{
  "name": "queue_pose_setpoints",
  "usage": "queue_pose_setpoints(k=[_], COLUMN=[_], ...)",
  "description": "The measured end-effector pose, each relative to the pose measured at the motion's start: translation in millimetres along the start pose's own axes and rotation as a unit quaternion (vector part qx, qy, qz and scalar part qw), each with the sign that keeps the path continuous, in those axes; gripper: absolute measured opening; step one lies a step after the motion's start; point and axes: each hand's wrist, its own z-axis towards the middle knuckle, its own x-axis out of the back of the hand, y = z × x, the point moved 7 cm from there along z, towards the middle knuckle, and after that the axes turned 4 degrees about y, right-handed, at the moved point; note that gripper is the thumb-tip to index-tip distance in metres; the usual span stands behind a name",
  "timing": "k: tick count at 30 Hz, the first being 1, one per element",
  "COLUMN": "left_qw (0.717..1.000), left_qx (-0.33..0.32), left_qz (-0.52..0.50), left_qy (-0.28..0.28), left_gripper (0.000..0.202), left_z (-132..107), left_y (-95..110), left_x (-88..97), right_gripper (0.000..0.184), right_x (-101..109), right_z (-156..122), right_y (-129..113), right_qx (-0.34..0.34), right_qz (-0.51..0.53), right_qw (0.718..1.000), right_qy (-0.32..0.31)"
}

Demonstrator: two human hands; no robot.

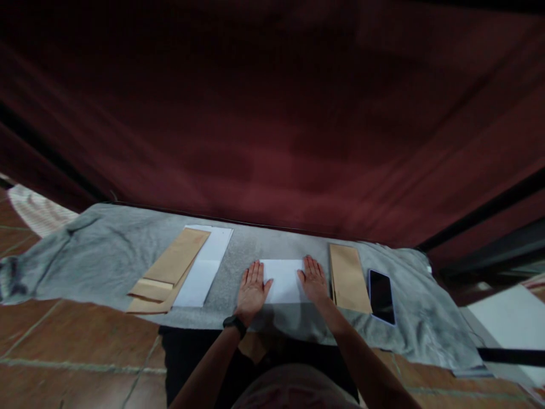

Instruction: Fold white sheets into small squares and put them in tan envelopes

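White paper [283, 287], one: flat on gray cloth [123, 241], between the hands. Left hand [251, 289], black watch [234, 325] at wrist: grip open, palm down, at the paper's left edge. Right hand [314, 279]: grip open, palm down, at its right edge. Left brown papers [174, 261]: overlapping white sheets [208, 270]. Right brown papers [349, 278]: just beside a phone [382, 296].

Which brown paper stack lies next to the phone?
The right brown stack, between the right hand and the phone; the left brown stack lies partly over white paper.
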Motion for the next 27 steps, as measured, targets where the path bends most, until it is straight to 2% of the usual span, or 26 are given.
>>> queue_pose_setpoints(k=[3,8,15,19,21,23,25,27], left_qw=[1.000,1.000,1.000,0.997,0.992,0.979,0.951,0.888], left_qx=[0.006,0.000,0.000,0.008,0.025,0.060,0.126,0.235], left_qz=[-0.004,-0.007,-0.028,-0.081,-0.127,-0.192,-0.280,-0.393], left_qy=[0.000,-0.001,-0.003,-0.002,0.000,0.005,0.017,0.037], left_gripper=[0.065,0.067,0.064,0.057,0.054,0.051,0.051,0.052], left_z=[-0.7,-0.6,-1.3,-1.9,-1.5,-1.9,-5.5,-15.1], left_y=[0.1,3.6,1.0,-5.8,-10.0,-13.7,-17.2,-21.1], left_x=[0.9,3.7,4.8,4.2,6.0,9.3,11.9,9.8], right_gripper=[0.048,0.041,0.031,0.012,0.014,0.019,0.025,0.030], right_x=[8.0,13.5,9.8,12.7,18.5,26.7,35.4,43.2], right_z=[-4.2,-13.7,-8.0,-6.3,-6.0,-5.1,-3.7,-2.5], right_y=[8.6,12.7,19.4,21.7,21.5,21.6,21.7,20.3], right_qx=[-0.072,-0.191,-0.284,-0.301,-0.303,-0.309,-0.321,-0.338], right_qz=[0.040,0.141,0.239,0.345,0.403,0.460,0.513,0.561], right_qw=[0.997,0.969,0.925,0.886,0.861,0.832,0.796,0.755], right_qy=[-0.014,-0.062,-0.076,-0.075,-0.062,-0.035,0.001,0.037])
